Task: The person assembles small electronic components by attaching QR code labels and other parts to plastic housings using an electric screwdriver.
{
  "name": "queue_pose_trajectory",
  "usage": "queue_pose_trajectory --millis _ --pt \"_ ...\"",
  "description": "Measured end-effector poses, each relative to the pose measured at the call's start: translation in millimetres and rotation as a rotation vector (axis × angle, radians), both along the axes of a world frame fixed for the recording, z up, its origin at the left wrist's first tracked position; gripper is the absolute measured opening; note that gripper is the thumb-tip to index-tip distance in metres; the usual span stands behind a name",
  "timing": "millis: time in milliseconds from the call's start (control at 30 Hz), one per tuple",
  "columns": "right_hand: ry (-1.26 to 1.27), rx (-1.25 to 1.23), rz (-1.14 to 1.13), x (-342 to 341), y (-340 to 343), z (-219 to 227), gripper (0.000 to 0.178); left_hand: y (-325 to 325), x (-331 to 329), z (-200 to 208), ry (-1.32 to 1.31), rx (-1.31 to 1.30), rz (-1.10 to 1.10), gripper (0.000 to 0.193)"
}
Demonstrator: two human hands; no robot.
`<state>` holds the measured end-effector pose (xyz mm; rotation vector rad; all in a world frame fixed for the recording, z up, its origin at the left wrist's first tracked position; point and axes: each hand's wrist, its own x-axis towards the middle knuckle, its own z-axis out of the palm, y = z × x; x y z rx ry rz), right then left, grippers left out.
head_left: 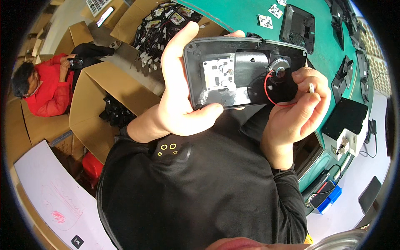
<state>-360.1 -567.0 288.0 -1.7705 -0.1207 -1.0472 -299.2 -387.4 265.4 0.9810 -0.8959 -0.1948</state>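
My left hand (173,100) grips the left end of a black plastic housing (195,77), its open inside facing up toward me. A white circuit board (218,74) sits in the housing's left part. At the right end is a small round speaker (279,66), with a red wire (266,89) looping from it toward my right hand (296,114). Between that hand's thumb and fingers is a small white plug connector (311,88). The right fingers are close to the housing's right edge; whether they touch it I cannot tell.
On the green table (254,35) lie loose white circuit boards (265,21) and another black housing (297,27). To the right stands a black-and-white box-shaped device (346,121). Cardboard boxes (96,121) hold black parts at left, where a person in red (52,87) sits.
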Motion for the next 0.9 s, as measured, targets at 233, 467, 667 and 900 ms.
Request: queue_pose_trajectory --millis 233,467,667,900 --pt "0.028 -0.027 -0.002 -2.3 0.0 0.7 0.033 0.6 2.4 -0.2 -0.054 0.032 -0.013 0.107" --pt "0.043 -0.036 0.004 -1.1 0.0 -0.5 0.031 -4.4 -6.4 2.4 0.113 -0.09 -0.04 0.108" --pt "0.018 0.022 0.048 -0.5 -0.7 -5.6 0.017 -7.5 -9.6 0.8 0.238 -0.103 -0.045 0.122" --pt "0.034 0.111 0.093 1.0 -0.2 -7.0 0.016 -3.4 9.1 -9.9 -0.028 -0.02 -0.007 0.124"
